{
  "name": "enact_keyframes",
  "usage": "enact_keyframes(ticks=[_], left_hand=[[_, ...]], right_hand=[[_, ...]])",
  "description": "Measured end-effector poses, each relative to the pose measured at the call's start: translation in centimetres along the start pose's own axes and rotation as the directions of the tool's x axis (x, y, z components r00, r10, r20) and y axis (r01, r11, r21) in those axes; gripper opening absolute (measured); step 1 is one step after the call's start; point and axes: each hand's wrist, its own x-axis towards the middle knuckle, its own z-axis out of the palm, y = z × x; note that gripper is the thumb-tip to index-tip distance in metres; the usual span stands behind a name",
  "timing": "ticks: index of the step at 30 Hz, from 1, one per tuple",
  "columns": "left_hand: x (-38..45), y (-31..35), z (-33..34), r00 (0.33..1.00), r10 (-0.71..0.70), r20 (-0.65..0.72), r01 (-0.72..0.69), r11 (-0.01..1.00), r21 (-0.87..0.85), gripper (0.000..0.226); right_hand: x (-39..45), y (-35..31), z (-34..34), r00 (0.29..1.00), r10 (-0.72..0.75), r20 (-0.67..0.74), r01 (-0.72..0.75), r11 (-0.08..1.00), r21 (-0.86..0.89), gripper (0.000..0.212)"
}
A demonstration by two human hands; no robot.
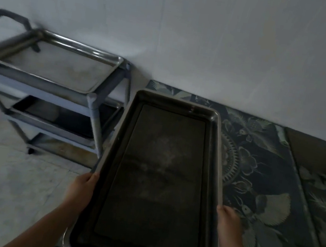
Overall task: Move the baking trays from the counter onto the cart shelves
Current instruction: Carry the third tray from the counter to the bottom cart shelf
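While carried at chest level, dark baking tray [158, 174] gripped along both long edges: left hand [80, 187], right hand [227, 221], fingers curled round rims. Cart [95, 99] left of tray, near: top and middle shelves already hold trays; bottom shelf apparently free. Counter unseen, remaining count unknowable.

No legible text or labels.
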Motion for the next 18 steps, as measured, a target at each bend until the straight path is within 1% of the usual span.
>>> enact_keyframes(ticks=[2, 5, 7, 9, 11, 14, 18], left_hand=[[-2.3, -0.9, -0.4, 0.998, 0.002, -0.070, -0.001, 1.000, 0.011, 0.044], [-6.7, -2.1, -1.0, 0.986, -0.030, -0.163, 0.035, 0.999, 0.027, 0.045], [-10.2, -2.9, -1.3, 0.973, -0.057, -0.225, 0.061, 0.998, 0.011, 0.043], [-13.7, -4.2, -1.5, 0.953, -0.086, -0.290, 0.081, 0.996, -0.027, 0.042], [-16.9, -5.6, -1.8, 0.923, -0.123, -0.366, 0.110, 0.992, -0.056, 0.040], [-21.5, -8.4, -2.6, 0.862, -0.194, -0.468, 0.147, 0.980, -0.136, 0.037], [-27.2, -12.3, -4.4, 0.752, -0.303, -0.586, 0.191, 0.950, -0.246, 0.037]], right_hand=[[0.0, 0.0, -0.3, 0.996, -0.004, 0.085, 0.005, 1.000, -0.013, 0.022], [-0.2, -0.4, -0.9, 0.981, -0.060, 0.186, 0.064, 0.998, -0.014, 0.022], [-0.4, -0.6, -1.3, 0.965, -0.090, 0.245, 0.099, 0.995, -0.021, 0.022], [-1.0, -0.8, -1.6, 0.935, -0.094, 0.341, 0.113, 0.993, -0.036, 0.020], [-1.8, -1.2, -1.4, 0.902, -0.125, 0.414, 0.166, 0.984, -0.065, 0.020], [-3.5, -1.7, -0.2, 0.858, -0.208, 0.470, 0.275, 0.959, -0.076, 0.026], [-7.3, -3.1, 2.5, 0.752, -0.237, 0.615, 0.366, 0.926, -0.090, 0.025]])
